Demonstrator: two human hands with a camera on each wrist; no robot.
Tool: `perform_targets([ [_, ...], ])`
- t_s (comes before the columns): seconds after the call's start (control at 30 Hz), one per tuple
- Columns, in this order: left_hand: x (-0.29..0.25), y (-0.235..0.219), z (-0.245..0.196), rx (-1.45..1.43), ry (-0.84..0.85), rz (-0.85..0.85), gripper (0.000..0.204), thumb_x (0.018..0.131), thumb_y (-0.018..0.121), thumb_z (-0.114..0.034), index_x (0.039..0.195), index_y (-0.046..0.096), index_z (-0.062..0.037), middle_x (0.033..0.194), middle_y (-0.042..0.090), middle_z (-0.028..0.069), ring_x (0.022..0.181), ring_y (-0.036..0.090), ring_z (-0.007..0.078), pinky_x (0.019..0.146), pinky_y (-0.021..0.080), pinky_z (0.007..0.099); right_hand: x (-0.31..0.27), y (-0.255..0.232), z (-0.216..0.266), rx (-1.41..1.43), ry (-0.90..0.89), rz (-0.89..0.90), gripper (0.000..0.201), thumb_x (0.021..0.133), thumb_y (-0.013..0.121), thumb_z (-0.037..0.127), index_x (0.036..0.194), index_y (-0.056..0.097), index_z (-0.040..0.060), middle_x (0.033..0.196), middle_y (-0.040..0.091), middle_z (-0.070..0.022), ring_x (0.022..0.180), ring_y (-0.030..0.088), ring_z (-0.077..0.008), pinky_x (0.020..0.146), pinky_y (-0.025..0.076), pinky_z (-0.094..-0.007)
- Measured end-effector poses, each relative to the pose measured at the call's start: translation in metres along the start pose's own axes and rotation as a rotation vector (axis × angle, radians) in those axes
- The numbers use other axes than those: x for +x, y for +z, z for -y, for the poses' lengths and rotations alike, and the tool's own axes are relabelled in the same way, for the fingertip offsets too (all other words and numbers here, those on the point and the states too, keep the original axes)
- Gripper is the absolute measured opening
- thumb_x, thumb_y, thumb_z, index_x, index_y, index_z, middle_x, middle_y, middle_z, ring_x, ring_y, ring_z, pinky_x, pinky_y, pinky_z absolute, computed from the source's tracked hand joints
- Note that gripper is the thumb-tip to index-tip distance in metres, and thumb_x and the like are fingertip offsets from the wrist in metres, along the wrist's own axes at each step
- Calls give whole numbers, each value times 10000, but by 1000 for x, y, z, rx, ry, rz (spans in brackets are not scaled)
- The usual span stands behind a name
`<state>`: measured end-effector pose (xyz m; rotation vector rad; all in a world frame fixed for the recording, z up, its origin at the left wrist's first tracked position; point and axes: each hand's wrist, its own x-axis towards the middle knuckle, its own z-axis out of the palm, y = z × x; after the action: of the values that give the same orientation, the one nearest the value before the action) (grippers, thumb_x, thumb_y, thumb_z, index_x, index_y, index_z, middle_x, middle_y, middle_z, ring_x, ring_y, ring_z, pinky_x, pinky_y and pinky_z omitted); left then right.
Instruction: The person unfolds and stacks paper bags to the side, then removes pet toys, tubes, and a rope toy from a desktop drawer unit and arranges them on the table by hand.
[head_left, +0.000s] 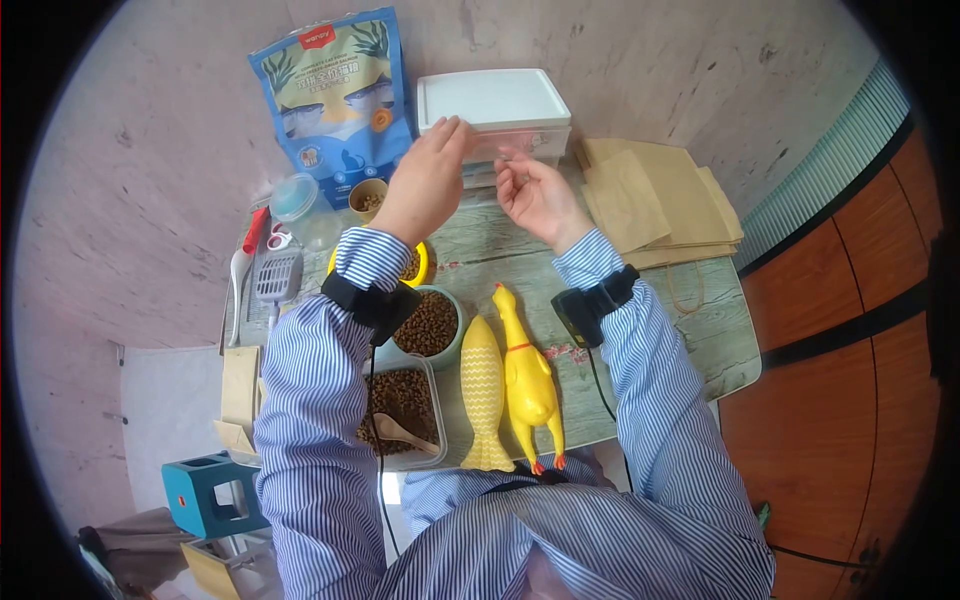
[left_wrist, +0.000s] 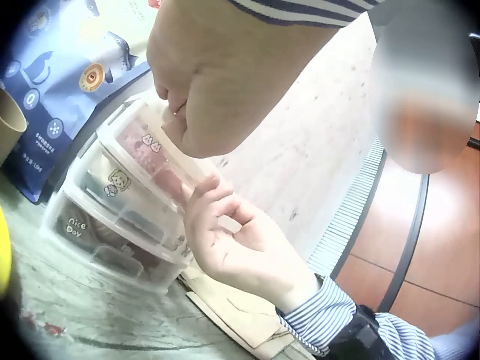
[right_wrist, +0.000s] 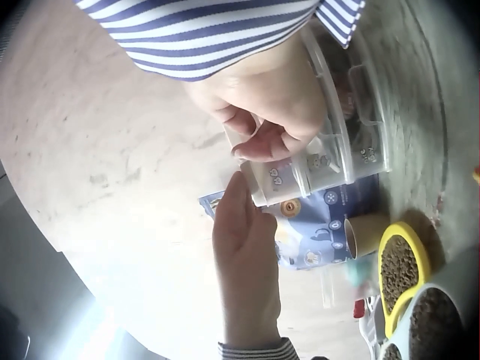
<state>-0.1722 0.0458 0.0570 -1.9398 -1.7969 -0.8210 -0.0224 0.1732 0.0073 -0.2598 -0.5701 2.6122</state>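
A clear storage box [left_wrist: 112, 184] with stacked drawers, small cartoon stickers and a white lid [head_left: 490, 97] stands at the back of the table. My left hand [head_left: 428, 180] is at the lid's front left edge, its fingers reaching over the lid. At the right end of the top drawer [left_wrist: 146, 150], which shows pink contents, is my right hand [head_left: 538, 197]. Its fingers [left_wrist: 206, 199] are bent, with the tips right at the drawer's corner; I cannot tell whether they pinch it. Behind the left hand stands a blue cat food bag [head_left: 335, 100].
Brown paper bags [head_left: 650, 200] lie right of the box. At left are a paper cup [head_left: 368, 196], a lidded plastic cup [head_left: 300, 205], a litter scoop [head_left: 278, 275] and kibble bowls [head_left: 428, 320]. Nearest me are a kibble tub [head_left: 440, 445], a yellow fish toy [head_left: 482, 390] and a rubber chicken [head_left: 530, 385].
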Motion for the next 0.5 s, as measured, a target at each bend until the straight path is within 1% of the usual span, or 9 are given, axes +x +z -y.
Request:
perform_targets([
  [0.03, 0, 0, 0, -24, -28, 17, 552, 794, 513, 19, 1337, 419, 46, 1352, 466, 258, 1282, 425, 406, 1076, 361, 431, -4, -1, 0, -22, -1, -4, 297, 904, 514, 19, 1194, 500, 78, 998, 602, -114, 797, 597, -145, 709, 533, -246],
  [0.07, 0, 0, 0, -27, -29, 19, 552, 794, 513, 19, 1337, 419, 46, 1352, 466, 258, 1282, 425, 406, 1076, 361, 431, -9, -2, -1, -44, -2, -6, 298, 907, 511, 26, 1200, 500, 79, 992, 603, -107, 789, 595, -143, 705, 532, -247],
  [0.13, 2, -4, -2, -52, -50, 34, 476, 865, 519, -64, 1322, 441, 46, 1341, 476, 270, 1280, 430, 402, 1076, 359, 425, -22, -4, -4, -87, -1, 18, 312, 909, 508, 30, 1216, 494, 87, 984, 603, -99, 785, 591, -137, 698, 528, -244],
  [0.2, 5, -10, -3, -53, -38, 42, 448, 870, 527, -90, 1289, 461, 52, 1314, 498, 261, 1248, 460, 393, 1050, 383, 423, -38, -3, -8, -129, -1, 42, 326, 911, 505, 34, 1231, 487, 95, 976, 604, -90, 780, 587, -130, 691, 524, -242],
  [0.27, 5, -8, -1, -56, -24, 52, 423, 874, 535, -117, 1256, 480, 57, 1287, 521, 253, 1216, 490, 383, 1024, 408, 421, -55, 0, -12, -239, -18, -2, 358, 914, 500, 41, 1264, 467, 110, 963, 602, -78, 778, 579, -121, 675, 513, -234],
  [0.33, 4, -1, 4, -5, 27, -51, 351, 886, 524, -124, 1197, 511, 38, 1248, 541, 241, 1178, 508, 382, 995, 423, 425, -72, 4, -15, -253, -17, -14, 365, 914, 499, 43, 1270, 461, 113, 962, 602, -77, 780, 576, -117, 671, 509, -232],
  [0.43, 7, -2, 2, -29, 55, -91, 285, 884, 523, -126, 1127, 533, 22, 1163, 571, 224, 1105, 537, 387, 937, 443, 442, -88, 4, -20, -266, 6, -26, 378, 917, 499, 50, 1285, 453, 119, 964, 603, -77, 785, 572, -112, 669, 502, -230],
  [0.47, 9, -8, -1, -29, 57, -91, 285, 884, 523, -126, 1127, 533, 22, 1163, 571, 224, 1105, 537, 387, 937, 443, 442, -92, 4, -21, -266, 26, -23, 385, 918, 500, 55, 1294, 451, 122, 967, 604, -77, 788, 571, -110, 671, 499, -230],
  [0.5, 10, -14, -3, -67, -21, 45, 355, 905, 512, -130, 1221, 494, 31, 1264, 519, 238, 1206, 474, 385, 1011, 398, 427, -95, 6, -21, -266, 26, -23, 385, 918, 500, 55, 1294, 451, 122, 967, 604, -77, 788, 571, -110, 671, 499, -230],
])
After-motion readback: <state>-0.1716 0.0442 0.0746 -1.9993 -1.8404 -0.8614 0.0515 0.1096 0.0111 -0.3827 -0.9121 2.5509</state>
